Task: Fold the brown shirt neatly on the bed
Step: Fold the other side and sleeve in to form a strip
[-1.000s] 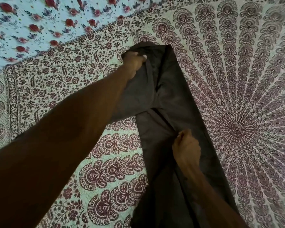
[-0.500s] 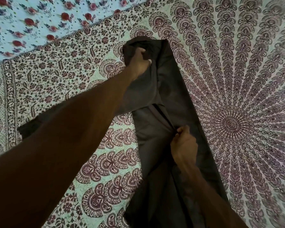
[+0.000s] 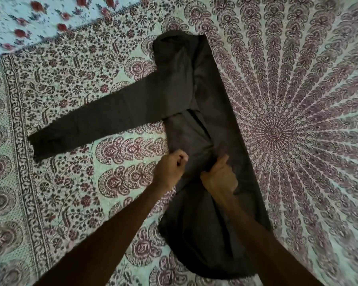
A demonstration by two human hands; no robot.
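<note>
The brown shirt point(image 3: 213, 104) lies lengthwise on the patterned bed cover, its body folded into a narrow strip. One long sleeve point(image 3: 103, 118) stretches flat out to the left. My left hand point(image 3: 171, 169) is curled at the left edge of the shirt's body and pinches the cloth there. Just beside it, my right hand point(image 3: 220, 178) grips a bunch of cloth at the middle of the strip, thumb up. The shirt's hem end lies rumpled between my forearms.
The mandala-print bed cover point(image 3: 298, 131) spreads under everything, with its round centre to the right of the shirt. A pale sheet with red roses point(image 3: 29, 21) shows at the far left corner.
My left hand let go of the shirt's top near the collar and came down to the body's left edge beside my right hand. The left sleeve now lies fully in view.
</note>
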